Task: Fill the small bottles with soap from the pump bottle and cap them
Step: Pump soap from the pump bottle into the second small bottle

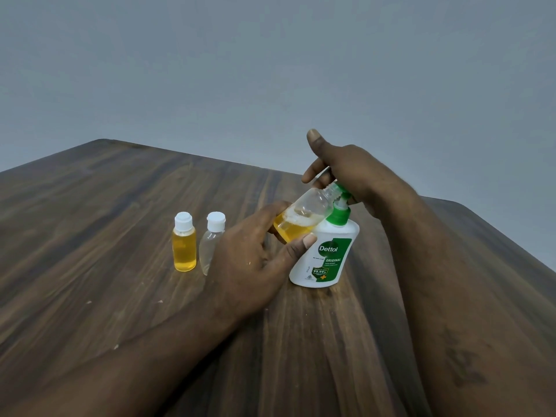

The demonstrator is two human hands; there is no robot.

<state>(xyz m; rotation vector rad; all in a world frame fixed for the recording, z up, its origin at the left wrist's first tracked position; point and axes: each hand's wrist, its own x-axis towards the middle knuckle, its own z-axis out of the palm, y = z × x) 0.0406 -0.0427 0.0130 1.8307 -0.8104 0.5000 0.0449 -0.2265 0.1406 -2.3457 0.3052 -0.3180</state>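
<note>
— What is counted, largest first?

— One wooden table is seen. One white pump bottle is stood upright on it.

— And the hands?

— Two are counted. The left hand is placed just left of the pump bottle, and its thumb and fingers are clamped round the lower half of an uncapped small bottle. The right hand is laid over the pump bottle's green pump head, with the thumb raised and one finger stretched out leftward. The remaining fingers are hidden, so whether they are curled cannot be told.

— How many small bottles?

— Three. The uncapped small bottle is held tilted against the pump bottle's upper left, with its mouth brought up to the nozzle, and it is roughly half filled with yellow soap. Two more are stood upright side by side, well left of the pump bottle, each closed with a white cap. The farther of them, the full small bottle, is filled with yellow soap. The nearer, the clear small bottle, is partly hidden by the left hand.
</note>
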